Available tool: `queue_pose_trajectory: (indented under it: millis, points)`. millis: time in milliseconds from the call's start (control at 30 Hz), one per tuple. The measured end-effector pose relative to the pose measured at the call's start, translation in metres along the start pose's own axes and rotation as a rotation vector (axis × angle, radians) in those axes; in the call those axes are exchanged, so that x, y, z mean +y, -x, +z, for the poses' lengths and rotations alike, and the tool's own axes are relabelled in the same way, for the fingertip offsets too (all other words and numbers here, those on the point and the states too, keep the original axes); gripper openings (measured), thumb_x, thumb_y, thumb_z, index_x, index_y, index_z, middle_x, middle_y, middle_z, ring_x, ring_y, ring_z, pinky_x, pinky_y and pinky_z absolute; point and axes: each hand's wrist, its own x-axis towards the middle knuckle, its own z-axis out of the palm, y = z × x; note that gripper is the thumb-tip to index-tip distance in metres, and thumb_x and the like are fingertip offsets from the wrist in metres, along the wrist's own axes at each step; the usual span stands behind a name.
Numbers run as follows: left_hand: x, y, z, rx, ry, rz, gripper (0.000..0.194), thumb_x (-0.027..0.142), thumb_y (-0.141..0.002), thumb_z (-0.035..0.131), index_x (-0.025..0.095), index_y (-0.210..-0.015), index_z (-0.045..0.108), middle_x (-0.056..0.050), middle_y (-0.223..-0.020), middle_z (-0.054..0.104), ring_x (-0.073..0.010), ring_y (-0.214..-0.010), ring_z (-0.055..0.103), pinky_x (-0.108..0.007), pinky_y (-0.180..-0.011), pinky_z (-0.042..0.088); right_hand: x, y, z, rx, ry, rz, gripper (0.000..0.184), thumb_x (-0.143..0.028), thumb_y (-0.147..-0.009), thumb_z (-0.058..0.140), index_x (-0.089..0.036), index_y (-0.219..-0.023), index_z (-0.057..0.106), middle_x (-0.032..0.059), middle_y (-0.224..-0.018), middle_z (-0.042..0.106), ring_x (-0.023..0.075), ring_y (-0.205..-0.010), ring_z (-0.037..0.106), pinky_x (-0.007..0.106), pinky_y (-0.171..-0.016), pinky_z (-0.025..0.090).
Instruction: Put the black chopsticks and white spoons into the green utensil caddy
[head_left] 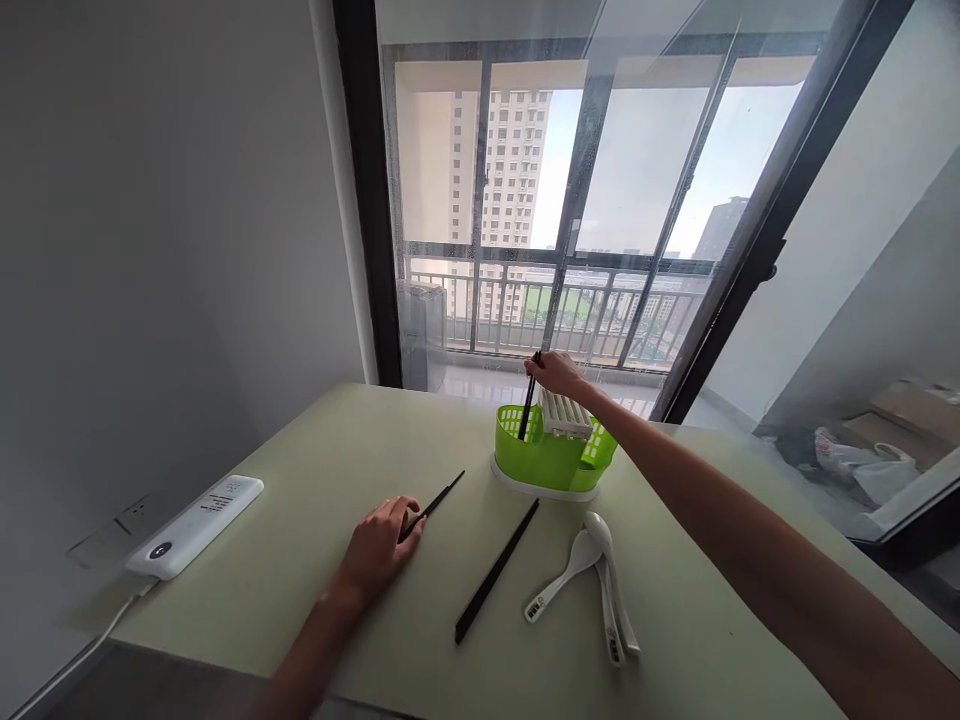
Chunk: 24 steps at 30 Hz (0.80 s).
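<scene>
At the far side of the table stands a green utensil holder (pixel 536 465) with a white base and a white slatted piece (pixel 568 413) on top. My right hand (pixel 556 372) is closed around the upper ends of black chopsticks (pixel 528 408), whose lower ends are inside the holder's left compartment. On the tabletop, my left hand (pixel 386 540) grips more black chopsticks (pixel 442 494) lying at a slant. Another pair of black chopsticks (pixel 496 573) rests between that hand and several white spoons (pixel 581 560), which overlap in a small pile.
The pale green table (pixel 300 560) meets a grey wall on the left. Along that edge lies a white power strip (pixel 199 525) with a cable. Beyond the far edge is a dark-framed glass door (pixel 367 200); bags and boxes (pixel 870 450) show at the right.
</scene>
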Motion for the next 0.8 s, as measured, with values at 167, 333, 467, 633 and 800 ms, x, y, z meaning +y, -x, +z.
queue_pose_trajectory:
  millis: [167, 333, 467, 633, 800]
  points:
    - [0.001, 0.001, -0.001, -0.001, 0.023, -0.005, 0.023, 0.039, -0.095, 0.05, 0.023, -0.104, 0.064, -0.003, -0.085, 0.066, -0.021, -0.082, 0.065, -0.032, -0.077, 0.049, 0.005, -0.001, -0.001, 0.024, -0.026, 0.038, 0.033, -0.041, -0.099, 0.064, -0.017, -0.121, 0.065, 0.0063, -0.121, 0.067, 0.0221, -0.102, 0.068, 0.041, -0.088, 0.059]
    - [0.001, 0.001, -0.001, 0.011, 0.011, 0.003, 0.023, 0.041, -0.095, 0.05, 0.025, -0.104, 0.064, -0.003, -0.088, 0.069, -0.0217, -0.084, 0.067, -0.032, -0.079, 0.049, 0.007, 0.004, -0.004, 0.155, -0.053, 0.09, 0.034, -0.042, -0.099, 0.062, -0.017, -0.122, 0.063, 0.0067, -0.116, 0.068, 0.02, -0.097, 0.068, 0.041, -0.086, 0.058]
    - [0.002, 0.002, -0.001, 0.002, -0.06, -0.003, 0.023, 0.042, -0.097, 0.049, 0.023, -0.101, 0.061, -0.004, -0.09, 0.069, -0.0225, -0.084, 0.068, -0.033, -0.079, 0.049, -0.004, 0.016, -0.018, 0.341, -0.077, 0.055, 0.046, -0.041, -0.099, 0.059, -0.014, -0.135, 0.051, 0.011, -0.104, 0.071, 0.0257, -0.095, 0.067, 0.04, -0.082, 0.053]
    - [0.01, 0.003, 0.0, -0.032, -0.196, -0.061, 0.023, 0.041, -0.099, 0.048, 0.022, -0.095, 0.06, -0.008, -0.095, 0.069, -0.0242, -0.088, 0.067, -0.033, -0.077, 0.047, -0.028, 0.061, -0.041, 0.392, -0.126, -0.205, 0.042, -0.038, -0.1, 0.052, -0.016, -0.135, 0.046, 0.0094, -0.1, 0.072, 0.0222, -0.087, 0.066, 0.032, -0.075, 0.049]
    - [0.025, 0.005, 0.006, -0.091, -0.416, -0.132, 0.019, 0.015, -0.096, 0.045, 0.019, -0.096, 0.064, -0.013, -0.099, 0.069, -0.0269, -0.094, 0.065, -0.035, -0.082, 0.047, -0.04, 0.138, -0.054, 0.231, -0.106, -0.493, 0.03, -0.037, -0.099, 0.052, -0.024, -0.127, 0.053, 0.0032, -0.094, 0.072, 0.0195, -0.084, 0.067, 0.03, -0.074, 0.05]
